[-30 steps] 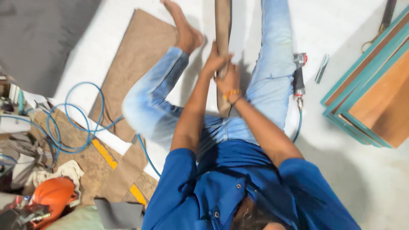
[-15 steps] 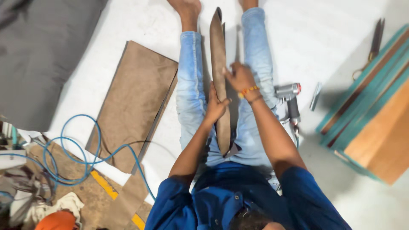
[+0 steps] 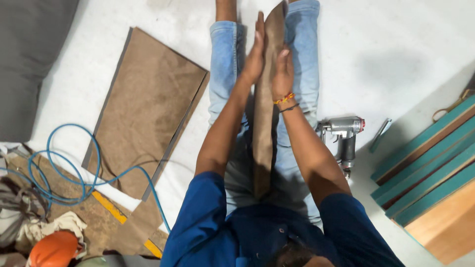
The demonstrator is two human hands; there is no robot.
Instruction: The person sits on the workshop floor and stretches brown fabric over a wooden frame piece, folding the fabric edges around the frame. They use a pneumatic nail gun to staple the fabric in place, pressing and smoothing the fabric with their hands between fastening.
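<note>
- Two flat palms sandwich a long, narrow panel wrapped in brown suede-like fabric [image 3: 264, 113]; the fingers [image 3: 258, 37] of both hands lie straight and pressed together, not curled around any edge.
- The left hand [image 3: 255, 57] presses on the panel's left face, and the right hand [image 3: 283, 74], with a red-and-yellow thread band at the wrist, presses on its right face, slightly nearer the body.
- The panel stands on edge between the person's legs in pale blue jeans [image 3: 225, 64]; its long axis runs straight away from the torso toward the feet, and the hands grip its far half.
- Just right of the right leg a silver pneumatic stapler with a red cap [image 3: 344, 136] lies on the white floor [image 3: 396, 54].
- Left of the legs lies a wide brown fabric-covered board [image 3: 148, 109], with a blue coiled air hose [image 3: 64, 173] crossing its near corner.
- At the far right, teal-edged wooden panels [image 3: 425, 168] are stacked, well apart from the hands.
</note>
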